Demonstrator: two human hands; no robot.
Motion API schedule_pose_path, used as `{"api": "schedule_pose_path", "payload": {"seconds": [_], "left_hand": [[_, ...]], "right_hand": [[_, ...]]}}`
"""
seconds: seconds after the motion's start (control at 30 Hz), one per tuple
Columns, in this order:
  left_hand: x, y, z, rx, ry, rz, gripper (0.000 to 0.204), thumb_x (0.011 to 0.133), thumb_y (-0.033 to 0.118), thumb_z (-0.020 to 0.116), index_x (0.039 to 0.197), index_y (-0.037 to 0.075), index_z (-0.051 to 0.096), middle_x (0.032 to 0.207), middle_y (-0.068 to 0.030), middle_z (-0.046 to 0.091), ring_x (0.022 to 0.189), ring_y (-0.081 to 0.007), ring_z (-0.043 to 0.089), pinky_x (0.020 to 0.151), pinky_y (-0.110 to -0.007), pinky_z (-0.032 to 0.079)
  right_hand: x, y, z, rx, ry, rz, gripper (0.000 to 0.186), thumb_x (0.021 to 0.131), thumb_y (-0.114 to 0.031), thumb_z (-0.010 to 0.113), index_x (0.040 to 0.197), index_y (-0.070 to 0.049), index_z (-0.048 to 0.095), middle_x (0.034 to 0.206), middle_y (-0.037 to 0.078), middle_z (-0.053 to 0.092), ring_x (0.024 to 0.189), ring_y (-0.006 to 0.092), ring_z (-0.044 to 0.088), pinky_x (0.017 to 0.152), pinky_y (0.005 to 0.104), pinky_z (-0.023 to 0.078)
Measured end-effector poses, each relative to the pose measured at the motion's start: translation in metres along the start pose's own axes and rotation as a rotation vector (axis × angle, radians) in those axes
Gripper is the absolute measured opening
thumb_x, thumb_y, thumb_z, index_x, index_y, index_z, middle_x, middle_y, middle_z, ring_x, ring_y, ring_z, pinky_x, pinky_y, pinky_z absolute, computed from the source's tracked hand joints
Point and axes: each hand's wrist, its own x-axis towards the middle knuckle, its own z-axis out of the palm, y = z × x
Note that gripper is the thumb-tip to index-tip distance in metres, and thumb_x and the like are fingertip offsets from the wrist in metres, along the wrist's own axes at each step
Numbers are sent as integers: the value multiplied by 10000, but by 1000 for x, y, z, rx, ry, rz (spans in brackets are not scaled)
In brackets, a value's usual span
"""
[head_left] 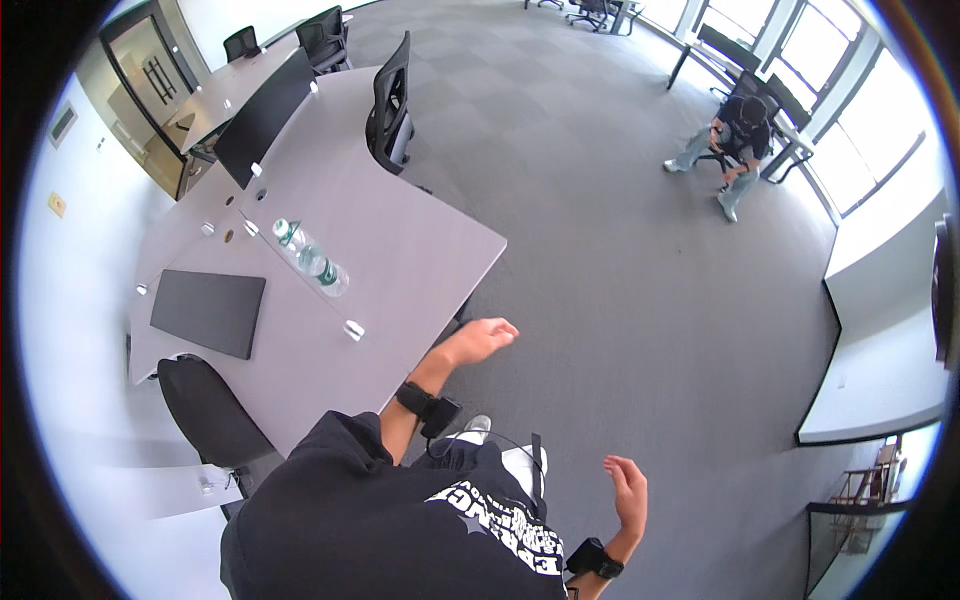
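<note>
My left hand hangs in the air just past the near right edge of the grey desk, its fingers stretched out and nothing in it. Lower and to the right, above the carpet, my right hand is also empty, with its fingers extended. Each wrist wears a black strapped device; the left one has a thin cable running from it. On the desk, a clear plastic bottle with a green cap and label is the nearest loose object to my left hand, well apart from it.
A dark flat panel lies on the desk's left part. Black chairs stand around it, and a dark upright divider rises farther back. Across the carpet, a seated person bends forward near the windows. Glass-fronted shelving is at right.
</note>
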Motion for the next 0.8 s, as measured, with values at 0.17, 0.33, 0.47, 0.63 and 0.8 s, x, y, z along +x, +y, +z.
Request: {"api": "schedule_pose_path", "payload": {"seconds": [0.17,0.33,0.47,0.63,0.8], "left_hand": [[88,33,16,1,-18,-11,319,915,246,517,1145,39,596,1118,-152,630,1069,-239,580,921,-338,437],[171,37,10,-94,99,-89,315,921,219,525,1143,7,595,1107,-126,633,1065,-205,578,939,-317,421],[199,51,-18,-138,295,-95,308,925,223,519,1141,18,597,1078,-94,638,1011,-165,586,890,-290,442],[208,41,-53,-416,532,-261,263,936,227,498,1111,66,610,981,-5,623,882,-92,564,759,-242,455],[250,-19,-87,-592,711,-335,241,922,237,516,1065,76,626,942,3,624,847,-87,557,723,-247,452]], "right_hand": [[83,23,-63,91,-6,70,206,917,-73,496,1037,50,609,944,100,656,905,158,612,821,268,470],[202,27,-144,59,-58,19,206,923,-104,491,1035,20,610,933,62,652,887,132,611,783,245,480],[320,-18,-184,111,-121,-48,207,925,-113,491,1009,34,611,909,72,653,855,138,618,774,265,494],[457,-96,-180,-45,-295,-210,205,923,-107,495,1017,32,613,917,79,654,859,149,620,791,275,493],[563,-138,-121,-91,-523,-242,173,916,-89,534,1015,26,617,934,60,656,898,137,602,817,263,475]]}}
